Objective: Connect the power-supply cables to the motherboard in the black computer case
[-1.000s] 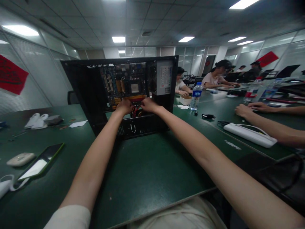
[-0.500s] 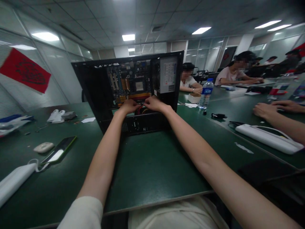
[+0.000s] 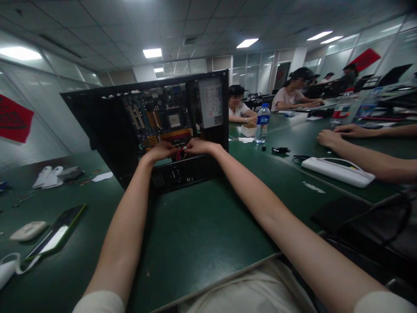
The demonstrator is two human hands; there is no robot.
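Observation:
An open black computer case (image 3: 107, 126) stands on the green table (image 3: 195, 234), its inside facing me. A motherboard (image 3: 163, 108) and a silver power supply (image 3: 210, 102) show within. My left hand (image 3: 161, 151) is inside the lower part of the case, fingers closed at a bundle of red and dark cables (image 3: 179, 154). On the other side of the bundle, my right hand (image 3: 197, 147) has thumb and fingers pinched at the cables. Fingertips of both hands are close together, and exactly which wire each one grips is too small to tell.
To the right are a water bottle (image 3: 262, 123), a small box (image 3: 248, 130), a black connector (image 3: 280, 150) and a white power strip (image 3: 337, 171), near another person's hands. On the left lie a phone (image 3: 57, 232) and a white case (image 3: 28, 231).
The whole view has turned to the right, so the case and table items appear further left. Both hands stay at the cables, with more of the red wires now showing between them.

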